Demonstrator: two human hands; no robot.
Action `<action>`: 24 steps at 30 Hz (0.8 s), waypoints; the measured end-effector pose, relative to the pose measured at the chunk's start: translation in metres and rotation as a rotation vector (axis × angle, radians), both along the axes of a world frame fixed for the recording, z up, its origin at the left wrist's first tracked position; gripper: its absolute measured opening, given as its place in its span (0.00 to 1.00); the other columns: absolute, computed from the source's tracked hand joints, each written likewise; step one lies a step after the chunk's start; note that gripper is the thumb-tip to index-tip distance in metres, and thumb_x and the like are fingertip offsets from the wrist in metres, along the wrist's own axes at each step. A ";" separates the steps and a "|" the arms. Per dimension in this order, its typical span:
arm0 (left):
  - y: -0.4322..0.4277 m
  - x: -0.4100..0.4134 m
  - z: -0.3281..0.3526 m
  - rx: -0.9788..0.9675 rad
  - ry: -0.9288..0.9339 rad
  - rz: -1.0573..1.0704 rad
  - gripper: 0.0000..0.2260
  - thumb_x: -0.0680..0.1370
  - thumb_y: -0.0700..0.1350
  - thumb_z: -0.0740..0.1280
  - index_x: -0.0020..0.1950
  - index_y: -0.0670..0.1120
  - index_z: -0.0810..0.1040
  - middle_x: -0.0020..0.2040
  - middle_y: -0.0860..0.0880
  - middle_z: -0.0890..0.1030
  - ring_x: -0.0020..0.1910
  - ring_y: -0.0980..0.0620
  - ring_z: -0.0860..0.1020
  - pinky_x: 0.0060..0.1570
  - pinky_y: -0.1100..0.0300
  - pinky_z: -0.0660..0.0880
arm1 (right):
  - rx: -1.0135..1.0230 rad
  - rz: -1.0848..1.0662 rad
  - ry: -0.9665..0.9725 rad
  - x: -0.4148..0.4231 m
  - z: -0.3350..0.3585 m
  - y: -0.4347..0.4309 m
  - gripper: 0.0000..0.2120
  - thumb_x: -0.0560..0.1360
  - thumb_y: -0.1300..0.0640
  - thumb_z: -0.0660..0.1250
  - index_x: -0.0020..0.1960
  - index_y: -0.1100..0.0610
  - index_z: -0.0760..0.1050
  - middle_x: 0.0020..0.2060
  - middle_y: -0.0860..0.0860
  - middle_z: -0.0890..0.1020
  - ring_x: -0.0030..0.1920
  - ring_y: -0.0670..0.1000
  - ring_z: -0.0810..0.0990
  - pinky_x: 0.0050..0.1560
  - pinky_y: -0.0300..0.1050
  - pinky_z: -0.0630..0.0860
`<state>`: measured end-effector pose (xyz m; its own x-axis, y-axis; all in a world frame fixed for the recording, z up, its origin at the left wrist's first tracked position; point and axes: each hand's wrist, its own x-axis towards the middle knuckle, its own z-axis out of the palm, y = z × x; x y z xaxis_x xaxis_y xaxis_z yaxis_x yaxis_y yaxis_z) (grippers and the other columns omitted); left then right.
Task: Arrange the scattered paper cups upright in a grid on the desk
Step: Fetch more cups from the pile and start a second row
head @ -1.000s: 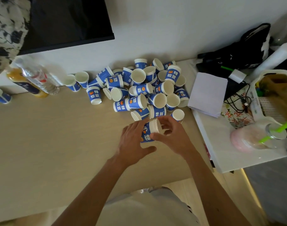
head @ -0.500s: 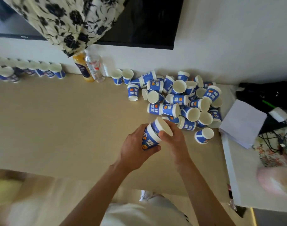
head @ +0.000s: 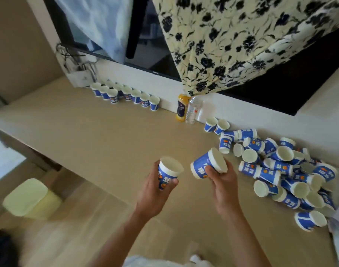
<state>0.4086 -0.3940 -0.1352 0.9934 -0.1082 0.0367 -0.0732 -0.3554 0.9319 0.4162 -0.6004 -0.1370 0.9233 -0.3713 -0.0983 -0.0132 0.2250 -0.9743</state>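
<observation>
Hands have parted: left hand (head: 155, 191) grips upright cup (head: 167, 174), right hand (head: 221, 182) grips tilted cup (head: 203, 164), mouth far-right

A broad stretch of worktop (head: 83, 143) lies open from its front edge towards the back. The tumbled cup pile (head: 280, 170) blocks the right side; upright cups (head: 126, 95) and two bottles (head: 186, 109) line the rear edge.

Blue-and-white paper cups: toppled heap (head: 268, 171) at the counter's (head: 87, 141) right end, upright rows (head: 127, 93) along its back edge; left hand (head: 155, 195) holds an upright cup (head: 167, 175), right hand (head: 222, 183) a tilted cup (head: 204, 164).
</observation>
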 end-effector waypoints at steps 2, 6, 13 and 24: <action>0.040 0.004 0.006 -0.035 -0.015 0.064 0.21 0.77 0.44 0.73 0.67 0.52 0.70 0.53 0.53 0.79 0.43 0.59 0.79 0.39 0.72 0.72 | -0.013 0.021 0.004 0.008 -0.004 0.041 0.33 0.61 0.52 0.81 0.64 0.56 0.76 0.55 0.58 0.83 0.53 0.53 0.82 0.61 0.57 0.76; 0.115 0.016 0.015 -0.043 -0.048 0.158 0.25 0.73 0.41 0.77 0.67 0.50 0.73 0.58 0.53 0.77 0.53 0.61 0.79 0.46 0.73 0.73 | -0.048 0.089 0.016 0.019 -0.011 0.112 0.23 0.69 0.63 0.77 0.62 0.56 0.77 0.56 0.59 0.84 0.52 0.52 0.82 0.57 0.53 0.77; 0.201 0.055 0.021 -0.031 -0.005 0.293 0.26 0.68 0.42 0.80 0.63 0.52 0.75 0.53 0.57 0.81 0.51 0.65 0.79 0.45 0.76 0.71 | -0.079 0.127 0.105 0.056 -0.013 0.197 0.31 0.58 0.49 0.76 0.60 0.55 0.78 0.51 0.51 0.86 0.51 0.49 0.84 0.51 0.43 0.76; 0.293 0.183 -0.002 0.084 0.072 0.301 0.27 0.67 0.43 0.81 0.60 0.57 0.74 0.50 0.61 0.82 0.51 0.65 0.79 0.45 0.75 0.72 | -0.050 0.099 0.177 0.187 -0.059 0.278 0.38 0.53 0.47 0.77 0.61 0.55 0.77 0.53 0.52 0.85 0.53 0.53 0.84 0.49 0.43 0.76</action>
<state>0.5911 -0.1007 -0.1368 0.9811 0.1909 -0.0312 0.1115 -0.4266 0.8975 0.6035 -0.3227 -0.1958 0.9255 -0.2882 -0.2458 -0.2048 0.1654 -0.9647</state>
